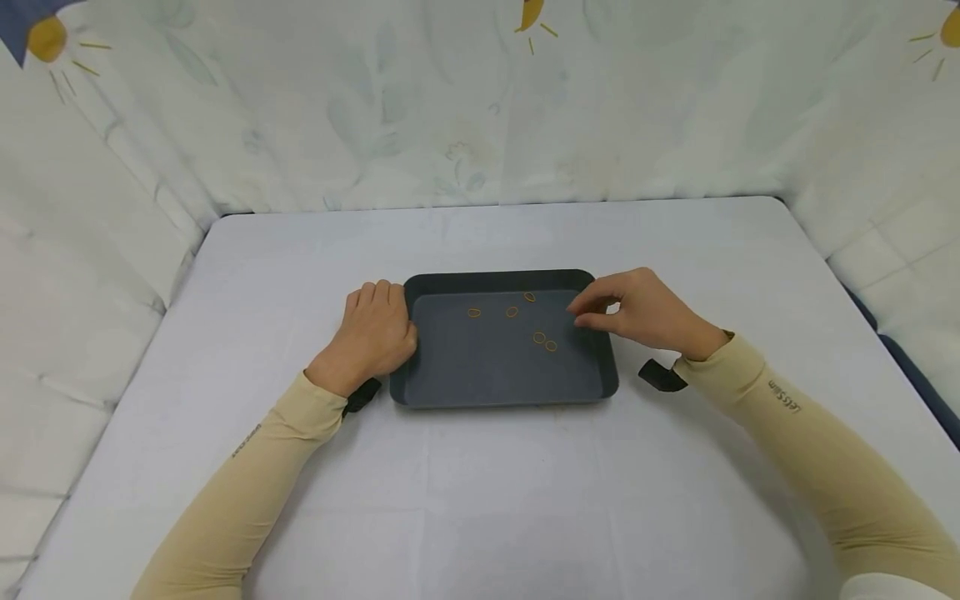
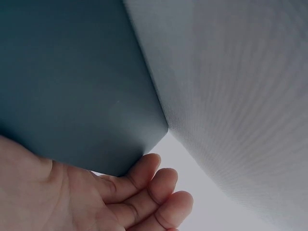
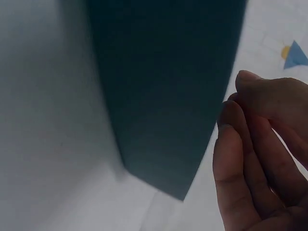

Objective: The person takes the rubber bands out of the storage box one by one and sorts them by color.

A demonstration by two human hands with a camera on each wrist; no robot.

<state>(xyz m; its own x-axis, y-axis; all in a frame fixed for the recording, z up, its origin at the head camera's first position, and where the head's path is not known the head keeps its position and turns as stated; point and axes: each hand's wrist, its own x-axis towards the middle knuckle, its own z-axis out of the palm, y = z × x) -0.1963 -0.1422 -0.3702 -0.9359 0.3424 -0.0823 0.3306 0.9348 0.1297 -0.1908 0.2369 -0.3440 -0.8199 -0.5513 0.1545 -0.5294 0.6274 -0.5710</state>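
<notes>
A dark grey rectangular tray [image 1: 480,375] lies on the white-covered table. Several thin orange rubber bands [image 1: 512,312] are spread on its floor, two of them side by side right of centre. At the tray's left end, my left hand [image 1: 372,333] grips the rim; the left wrist view shows the curled fingers [image 2: 144,171] against the tray's outer wall near a corner. Above the right end hovers my right hand [image 1: 637,308], thumb and fingertips bent toward each other with a small gap. Nothing is visible between the right fingers [image 3: 228,159].
White tablecloth [image 1: 517,500] surrounds the tray on all sides. A pale patterned curtain [image 1: 450,108] hangs behind the table and along its sides. Black wrist devices [image 1: 662,376] stick out beneath both sleeves.
</notes>
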